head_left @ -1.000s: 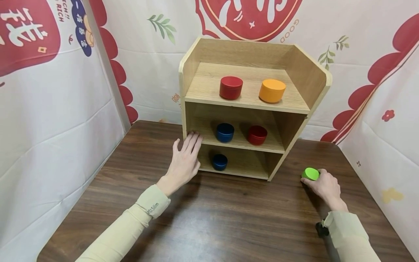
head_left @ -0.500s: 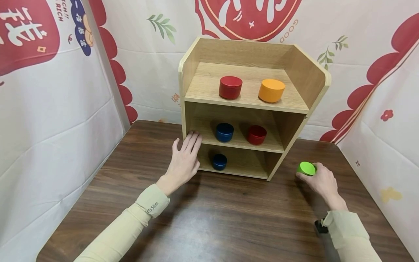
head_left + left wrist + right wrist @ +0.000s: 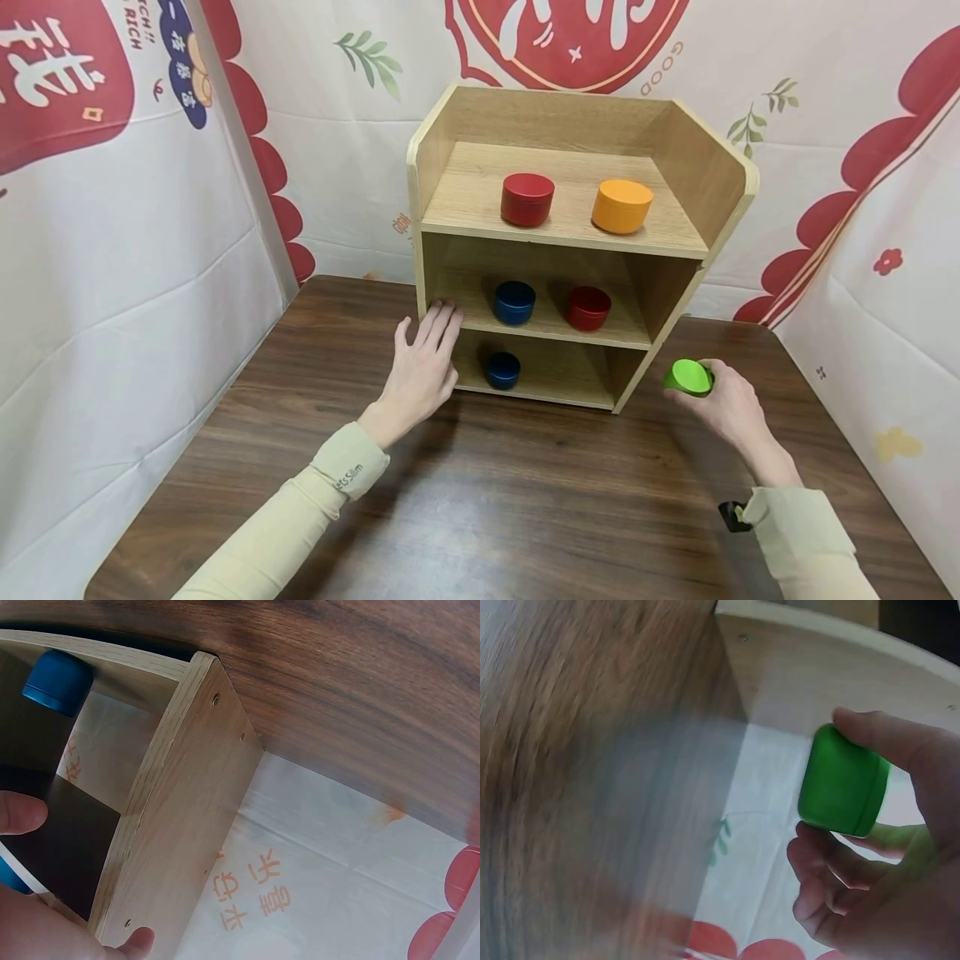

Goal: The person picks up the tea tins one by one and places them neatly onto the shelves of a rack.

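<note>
Held in my right hand [image 3: 731, 407] is a round green tin [image 3: 688, 377]; in the right wrist view the thumb and fingertips pinch the green tin [image 3: 840, 780] from opposite sides. It is above the table, just right of the wooden shelf [image 3: 561, 243]. My left hand [image 3: 416, 367] grips the front left edge of that shelf. In the left wrist view its thumb lies over the outer side panel [image 3: 184, 802], while a finger shows inside. A blue tin [image 3: 514, 302] and a red tin [image 3: 588, 308] stand on the middle board near the left hand.
On the top board sit another red tin [image 3: 527, 200] and an orange tin [image 3: 622, 206]. A smaller blue tin [image 3: 502, 370] stands on the bottom board. The dark wooden table [image 3: 525, 508] carries the shelf, and printed cloth [image 3: 330, 167] hangs around it.
Carrying the green tin, my right hand has moved up and left toward the shelf, away from the tabletop. My left hand stays where it was.
</note>
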{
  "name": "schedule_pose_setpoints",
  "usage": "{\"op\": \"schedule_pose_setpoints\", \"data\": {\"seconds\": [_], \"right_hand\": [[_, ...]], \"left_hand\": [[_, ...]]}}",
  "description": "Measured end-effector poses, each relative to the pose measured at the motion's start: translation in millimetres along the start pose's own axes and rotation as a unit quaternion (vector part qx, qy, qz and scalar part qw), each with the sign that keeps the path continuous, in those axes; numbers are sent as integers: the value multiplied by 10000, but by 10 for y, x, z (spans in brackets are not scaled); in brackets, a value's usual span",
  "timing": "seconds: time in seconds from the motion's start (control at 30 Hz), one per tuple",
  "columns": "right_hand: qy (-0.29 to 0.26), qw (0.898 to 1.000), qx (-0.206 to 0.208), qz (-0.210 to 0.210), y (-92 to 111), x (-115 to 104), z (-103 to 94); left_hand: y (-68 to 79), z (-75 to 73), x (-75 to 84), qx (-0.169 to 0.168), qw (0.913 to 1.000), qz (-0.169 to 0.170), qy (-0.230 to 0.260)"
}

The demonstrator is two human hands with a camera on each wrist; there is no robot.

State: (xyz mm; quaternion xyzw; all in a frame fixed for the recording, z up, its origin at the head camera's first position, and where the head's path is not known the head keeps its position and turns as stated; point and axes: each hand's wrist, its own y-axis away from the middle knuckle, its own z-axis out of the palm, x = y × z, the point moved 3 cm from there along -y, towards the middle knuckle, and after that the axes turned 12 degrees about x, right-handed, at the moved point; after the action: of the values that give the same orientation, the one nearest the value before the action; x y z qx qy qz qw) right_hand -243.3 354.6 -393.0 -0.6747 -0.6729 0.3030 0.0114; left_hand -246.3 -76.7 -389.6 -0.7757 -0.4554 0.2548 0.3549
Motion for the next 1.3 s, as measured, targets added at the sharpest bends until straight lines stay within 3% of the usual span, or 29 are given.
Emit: {"op": "schedule_pose_setpoints", "data": {"seconds": [0.43, 0.93, 1.3], "right_hand": [[-181, 9965, -662, -469, 148, -364, -45], [-422, 9917, -752, -952, 236, -763, -117], [-643, 9899, -576, -1128, 244, -1007, 41]], "left_hand": [[6, 8, 5, 11, 10000, 2, -60], [6, 18, 0, 40, 10000, -21, -27], [2, 8, 3, 44, 10000, -30, -11]]}}
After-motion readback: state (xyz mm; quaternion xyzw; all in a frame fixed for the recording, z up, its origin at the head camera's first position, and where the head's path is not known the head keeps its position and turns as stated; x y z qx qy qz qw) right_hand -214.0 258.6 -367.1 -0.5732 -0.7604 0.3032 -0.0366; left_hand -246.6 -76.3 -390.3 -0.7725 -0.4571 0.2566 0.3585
